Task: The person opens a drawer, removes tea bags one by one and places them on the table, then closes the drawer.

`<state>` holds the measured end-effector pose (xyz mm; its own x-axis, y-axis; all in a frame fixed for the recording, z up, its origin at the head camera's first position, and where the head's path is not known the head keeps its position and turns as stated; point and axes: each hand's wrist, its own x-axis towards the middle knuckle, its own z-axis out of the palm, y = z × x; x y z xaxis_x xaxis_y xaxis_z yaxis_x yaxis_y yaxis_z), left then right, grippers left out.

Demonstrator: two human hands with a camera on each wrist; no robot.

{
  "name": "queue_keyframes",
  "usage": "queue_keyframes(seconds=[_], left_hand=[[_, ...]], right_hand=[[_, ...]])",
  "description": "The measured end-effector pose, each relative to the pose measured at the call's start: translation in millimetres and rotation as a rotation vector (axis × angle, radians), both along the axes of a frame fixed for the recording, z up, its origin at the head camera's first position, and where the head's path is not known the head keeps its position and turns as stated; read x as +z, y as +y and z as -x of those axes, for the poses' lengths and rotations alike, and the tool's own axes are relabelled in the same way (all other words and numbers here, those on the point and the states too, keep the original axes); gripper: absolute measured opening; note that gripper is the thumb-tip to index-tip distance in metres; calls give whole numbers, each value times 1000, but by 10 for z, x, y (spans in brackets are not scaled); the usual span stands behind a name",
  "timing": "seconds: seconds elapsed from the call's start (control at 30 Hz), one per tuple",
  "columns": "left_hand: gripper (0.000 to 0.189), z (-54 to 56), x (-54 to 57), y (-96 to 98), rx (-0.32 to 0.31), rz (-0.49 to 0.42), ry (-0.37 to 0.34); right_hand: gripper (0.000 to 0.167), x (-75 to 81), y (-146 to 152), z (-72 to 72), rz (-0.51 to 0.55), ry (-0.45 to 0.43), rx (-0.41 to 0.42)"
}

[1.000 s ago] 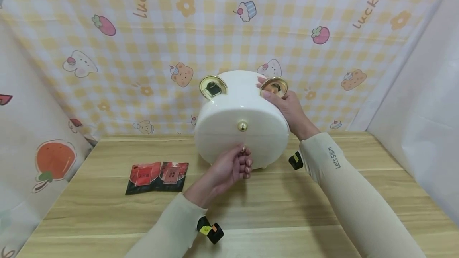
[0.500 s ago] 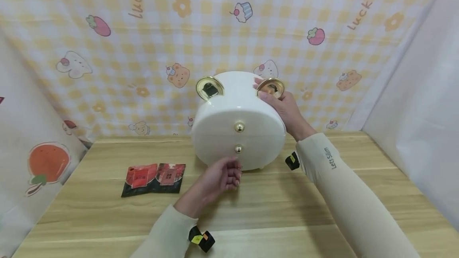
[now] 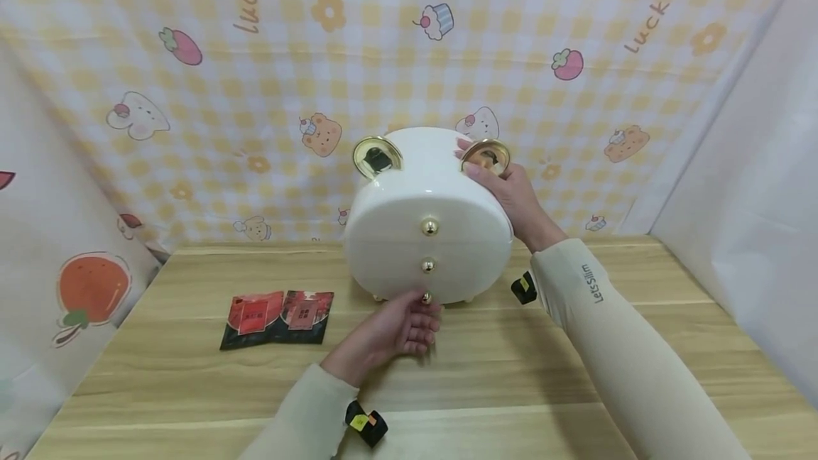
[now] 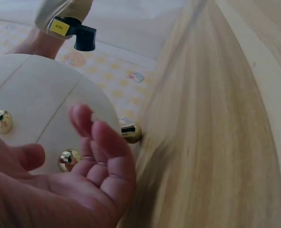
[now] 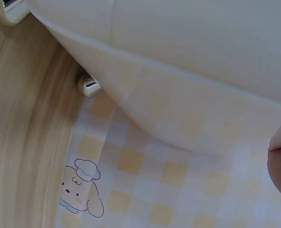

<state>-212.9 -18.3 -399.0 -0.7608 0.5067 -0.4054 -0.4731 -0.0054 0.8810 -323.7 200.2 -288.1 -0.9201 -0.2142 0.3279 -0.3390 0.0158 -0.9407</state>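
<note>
A glossy white drawer box (image 3: 390, 247) with rounded sides stands near the back of the table. Three gold knobs run down its front, and two gold-rimmed ears (image 3: 377, 157) stick out on top. My left hand (image 3: 399, 329) is at the lowest knob (image 3: 427, 297), palm turned up. In the left wrist view a gap shows between the thumb (image 4: 29, 156) and the loosely bent fingers, with the knob (image 4: 69, 159) seen between them. My right hand (image 3: 514, 194) grips the box's right ear (image 3: 487, 156), thumb in front, fingertips behind; only a sliver of that hand shows in the right wrist view.
Two red-and-black sachets (image 3: 276, 319) lie side by side on the wooden table (image 3: 511, 389), left of the box. A checked cloth (image 3: 268, 91) hangs right behind the box, and white cloth (image 3: 748, 126) closes off the sides. Short gold feet (image 4: 131, 132) lift the box.
My left hand has left the middle knob, where thumb and finger were, and has moved down to the lowest one. The right hand keeps its grip on the ear.
</note>
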Motion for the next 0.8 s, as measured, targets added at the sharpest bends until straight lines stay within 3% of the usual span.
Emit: queue_keyframes(seconds=[0.27,0.57,0.8], left_hand=[[42,45,-24,92,74,-62,17],[30,22,-22,104,102,50,68],[28,43,-87,117,124,72,98]], right_hand=[[40,13,18,-3,17,-9,6],[39,3,-3,-11,18,-12,0],[41,-7,7,4,15,-18,9]])
